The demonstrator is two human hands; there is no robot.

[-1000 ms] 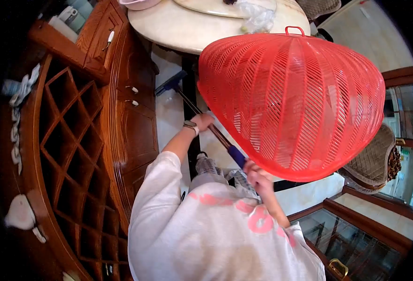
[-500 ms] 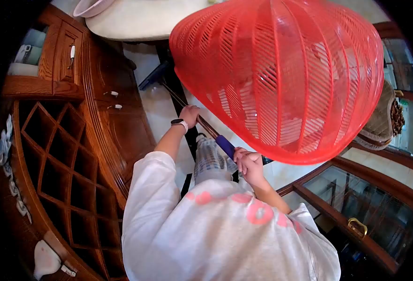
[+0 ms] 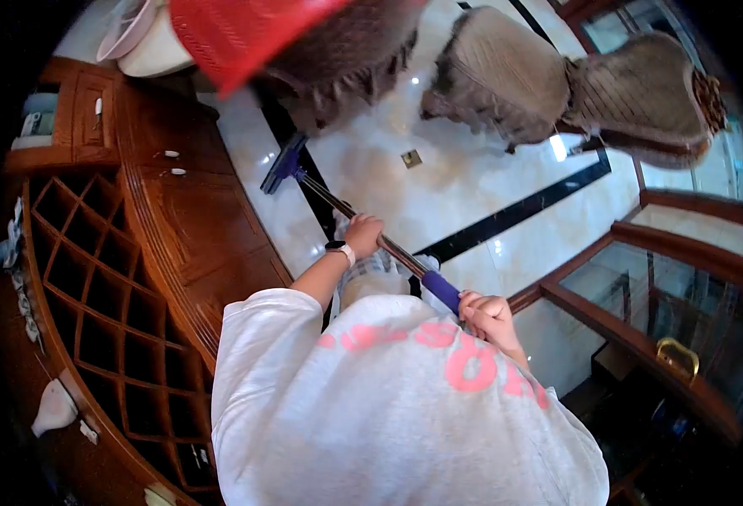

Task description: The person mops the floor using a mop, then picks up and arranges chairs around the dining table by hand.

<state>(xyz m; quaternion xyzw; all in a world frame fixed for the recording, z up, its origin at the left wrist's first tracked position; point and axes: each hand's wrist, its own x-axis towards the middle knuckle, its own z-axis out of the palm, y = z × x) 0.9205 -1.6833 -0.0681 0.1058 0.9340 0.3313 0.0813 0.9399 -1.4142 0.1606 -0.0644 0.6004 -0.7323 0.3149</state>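
Observation:
A mop with a metal pole slants across the view in front of my body. My left hand, wearing a watch on its wrist, wraps round the middle of the pole. At the upper end, my right hand is closed on the purple grip. The mop's flat dark-purple head rests on the glossy floor, across a black tile strip near the wooden cabinet.
Fabric-covered chairs stand at the upper right. A red plastic piece juts in at the top left, near a pink basin. On the left is a lattice rack; on the right, a glass-fronted cabinet door with a brass handle.
The large red slatted plastic object has shifted to the upper left of view, exposing floor and chairs. Both hands and the mop pole appear further right and lower; the grips are kept.

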